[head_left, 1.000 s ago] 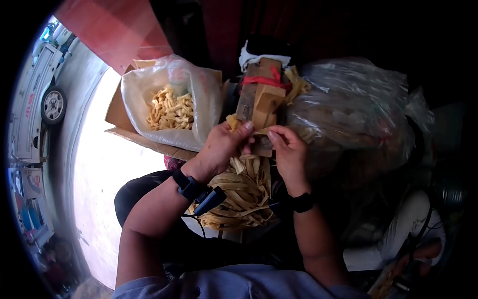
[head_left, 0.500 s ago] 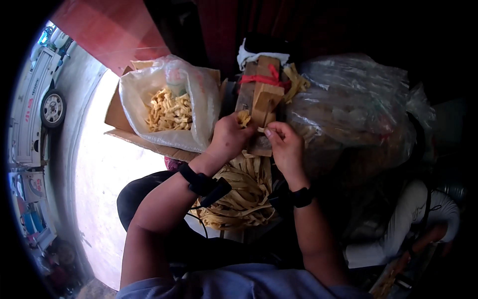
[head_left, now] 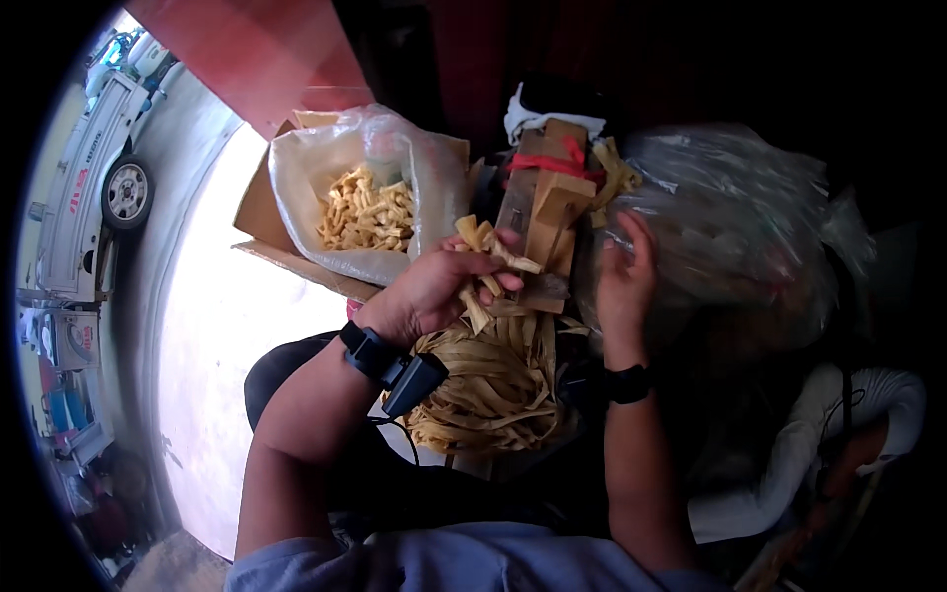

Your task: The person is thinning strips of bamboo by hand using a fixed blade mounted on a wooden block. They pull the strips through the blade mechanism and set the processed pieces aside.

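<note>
White vehicle (head_left: 99, 237), far left of frame, bore red lettering (head_left: 75, 194). L hand (head_left: 429, 291) gripped pale strips (head_left: 468, 231), ctr; R hand (head_left: 624, 291), fingers (head_left: 642, 243) open, was nr clear plastic (head_left: 730, 187).

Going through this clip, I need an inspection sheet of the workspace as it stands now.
Surface: wooden stand, red strip around it.
Job's things: tan strip bundle below the stand; knotted pieces in a plastic bag inside a cardboard box.
Clutter: clear plastic sheeting at right; white cloth at the stand's far end.
Grip: left hand holds yellowish pieces; right hand open, nothing seen held.
Cables: dark cable beneath the left wrist device.
Surroundings: white vehicle at left; another person's pale sleeve at lower right.
</note>
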The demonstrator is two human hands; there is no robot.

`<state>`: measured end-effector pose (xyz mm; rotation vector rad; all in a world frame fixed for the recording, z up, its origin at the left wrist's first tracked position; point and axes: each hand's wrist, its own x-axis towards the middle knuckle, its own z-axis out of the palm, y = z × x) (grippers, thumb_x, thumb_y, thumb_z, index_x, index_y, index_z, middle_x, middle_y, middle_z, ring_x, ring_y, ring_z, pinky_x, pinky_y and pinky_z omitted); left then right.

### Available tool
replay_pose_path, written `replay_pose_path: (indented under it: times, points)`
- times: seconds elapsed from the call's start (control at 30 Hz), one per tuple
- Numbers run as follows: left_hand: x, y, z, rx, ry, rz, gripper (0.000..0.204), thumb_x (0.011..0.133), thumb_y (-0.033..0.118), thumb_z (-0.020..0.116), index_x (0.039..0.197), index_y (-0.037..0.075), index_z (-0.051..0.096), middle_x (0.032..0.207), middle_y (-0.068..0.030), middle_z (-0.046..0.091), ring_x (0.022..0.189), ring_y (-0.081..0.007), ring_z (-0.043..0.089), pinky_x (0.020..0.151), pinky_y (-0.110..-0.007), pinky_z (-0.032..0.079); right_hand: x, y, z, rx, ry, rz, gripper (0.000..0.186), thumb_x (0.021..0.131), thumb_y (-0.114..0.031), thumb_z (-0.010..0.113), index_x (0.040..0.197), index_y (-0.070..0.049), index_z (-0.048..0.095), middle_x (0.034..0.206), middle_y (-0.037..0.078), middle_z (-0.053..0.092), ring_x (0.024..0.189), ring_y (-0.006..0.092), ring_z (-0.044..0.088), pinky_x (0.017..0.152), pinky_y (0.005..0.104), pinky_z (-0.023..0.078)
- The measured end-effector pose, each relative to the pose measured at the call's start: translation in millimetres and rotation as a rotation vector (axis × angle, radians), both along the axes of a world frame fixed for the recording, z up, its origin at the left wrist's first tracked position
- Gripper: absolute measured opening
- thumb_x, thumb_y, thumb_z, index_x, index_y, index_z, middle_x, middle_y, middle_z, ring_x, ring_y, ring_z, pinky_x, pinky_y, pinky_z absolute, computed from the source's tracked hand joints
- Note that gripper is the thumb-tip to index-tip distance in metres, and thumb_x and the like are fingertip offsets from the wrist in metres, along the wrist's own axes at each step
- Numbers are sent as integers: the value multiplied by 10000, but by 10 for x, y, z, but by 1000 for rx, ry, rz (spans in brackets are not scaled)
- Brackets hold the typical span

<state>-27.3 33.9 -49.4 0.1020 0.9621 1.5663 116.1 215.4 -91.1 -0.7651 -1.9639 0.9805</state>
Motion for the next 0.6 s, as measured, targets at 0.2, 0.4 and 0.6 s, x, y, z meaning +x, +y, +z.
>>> replay_pose_path:
  times: [0.2,0.4,0.6]
  points:
    - [59,-46,80,-90,109,-64,147,924,54,549,1046,-3,609,897,-74,657,687,-130,660,532,-208,509,29,-403,286,-288,140,304,226,906,-113,634,1108,-13,610,953,35,592,814,116,578,742,244,471]
    - [271,-26,90,-70,173,-138,474,998,425,415,1097,-10,574,926,-80,652,718,-169,664,510,-224,473,109,-546,369,-270,-122,588,243,872,-95,680,1089,1,629,865,41,548,770,100,569,668,240,474]
    - [263,-14,111,-126,241,-130,328,970,309,541,1107,12,563,809,-64,639,635,-125,613,519,-216,463,148,-580,341,-374,76,461,169,891,-48,635,1050,10,641,868,39,549,803,88,567,694,231,461]
